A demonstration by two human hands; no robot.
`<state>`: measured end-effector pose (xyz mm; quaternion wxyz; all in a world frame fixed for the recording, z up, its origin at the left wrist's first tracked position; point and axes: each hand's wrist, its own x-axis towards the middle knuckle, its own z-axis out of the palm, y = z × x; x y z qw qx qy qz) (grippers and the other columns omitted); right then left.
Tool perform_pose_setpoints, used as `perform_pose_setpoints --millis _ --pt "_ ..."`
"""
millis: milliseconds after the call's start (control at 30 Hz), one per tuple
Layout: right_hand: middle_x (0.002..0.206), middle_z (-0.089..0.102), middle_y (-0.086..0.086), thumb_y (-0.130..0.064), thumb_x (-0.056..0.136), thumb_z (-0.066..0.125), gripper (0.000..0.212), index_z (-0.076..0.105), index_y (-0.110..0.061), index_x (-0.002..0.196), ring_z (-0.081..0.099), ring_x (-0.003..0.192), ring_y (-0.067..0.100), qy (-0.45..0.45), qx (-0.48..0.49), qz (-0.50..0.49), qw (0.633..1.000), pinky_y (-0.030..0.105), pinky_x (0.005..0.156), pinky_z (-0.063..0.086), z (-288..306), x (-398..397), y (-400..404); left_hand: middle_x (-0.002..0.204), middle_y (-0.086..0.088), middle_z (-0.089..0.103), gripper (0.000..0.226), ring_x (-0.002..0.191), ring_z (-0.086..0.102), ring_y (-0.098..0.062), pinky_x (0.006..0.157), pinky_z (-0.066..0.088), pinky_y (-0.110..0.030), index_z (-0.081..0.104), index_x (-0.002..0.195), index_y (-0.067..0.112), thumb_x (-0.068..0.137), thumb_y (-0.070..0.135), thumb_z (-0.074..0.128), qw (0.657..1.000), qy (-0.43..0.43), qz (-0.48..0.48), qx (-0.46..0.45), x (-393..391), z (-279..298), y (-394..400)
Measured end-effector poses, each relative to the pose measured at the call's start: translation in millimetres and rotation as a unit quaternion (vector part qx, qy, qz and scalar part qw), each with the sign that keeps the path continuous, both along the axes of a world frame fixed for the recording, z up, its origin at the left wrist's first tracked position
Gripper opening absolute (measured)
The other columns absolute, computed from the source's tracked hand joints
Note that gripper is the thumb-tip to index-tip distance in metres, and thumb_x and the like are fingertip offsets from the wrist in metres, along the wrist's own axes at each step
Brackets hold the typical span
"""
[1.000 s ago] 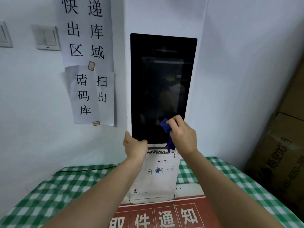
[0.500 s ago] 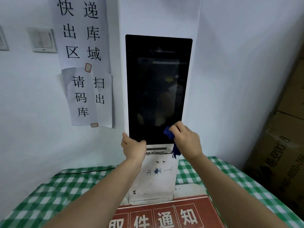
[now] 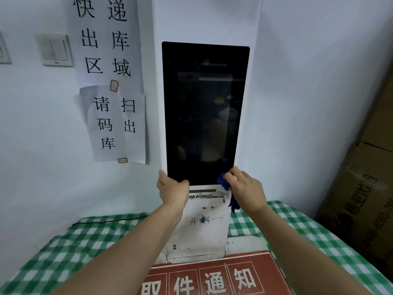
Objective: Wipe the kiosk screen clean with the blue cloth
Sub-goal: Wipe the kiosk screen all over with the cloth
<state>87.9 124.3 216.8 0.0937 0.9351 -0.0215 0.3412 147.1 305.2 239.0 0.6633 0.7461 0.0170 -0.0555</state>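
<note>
A tall black kiosk screen point(image 3: 204, 111) stands upright in a white housing against the wall. My left hand point(image 3: 173, 189) grips the kiosk's lower left corner, thumb on the front. My right hand point(image 3: 244, 189) holds a bunched blue cloth point(image 3: 223, 180) against the screen's lower right corner. A tail of the cloth hangs below my palm. The white lower panel point(image 3: 202, 228) under the screen carries a logo and scribbled marks.
Paper notices point(image 3: 110, 81) with black characters hang on the wall to the left, beside a light switch point(image 3: 54, 50). A green checked tablecloth point(image 3: 70, 250) covers the table. A red sign point(image 3: 214, 277) lies in front. Cardboard boxes point(image 3: 365, 199) stand at the right.
My right hand with the cloth has slid down and to the right, from the lower screen to its bottom right corner. My left hand has kept its hold on the kiosk.
</note>
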Motion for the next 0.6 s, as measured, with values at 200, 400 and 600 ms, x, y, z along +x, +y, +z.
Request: perform_pose_setpoints --millis 200,400,600 --pt "0.084 0.056 0.005 0.015 0.059 0.069 0.032 0.055 -0.007 0.078 0.047 0.054 0.023 -0.104 0.052 -0.031 0.993 0.018 0.038 0.014 34.5 10.5 0.7 0.158 0.0 0.006 0.082 0.142 0.023 -0.029 0.116 0.026 -0.044 -0.002 0.153 0.021 0.09 0.01 0.05 1.0 -0.001 0.005 0.0 -1.6 0.9 -1.2" --pt "0.082 0.054 0.004 0.014 0.053 0.074 0.044 0.052 -0.01 0.082 0.047 0.055 0.021 -0.07 0.081 -0.02 0.994 0.017 0.04 0.013 -2.1 6.5 2.5 0.159 0.0 0.006 0.082 0.142 0.023 -0.028 0.115 0.027 -0.042 -0.002 0.153 0.022 0.089 0.008 0.049 1.0 -0.003 0.005 0.001 -1.5 0.6 -0.7" --pt "0.076 0.052 0.004 0.015 0.046 0.074 0.05 0.048 -0.012 0.079 0.045 0.048 0.021 -0.015 0.062 -0.026 0.998 0.015 0.042 0.0 -18.7 -1.5 0.9 0.158 0.0 0.007 0.081 0.142 0.023 -0.026 0.111 0.028 -0.038 -0.002 0.153 0.022 0.09 0.007 0.047 1.0 -0.001 -0.007 -0.003 -3.1 0.5 3.5"
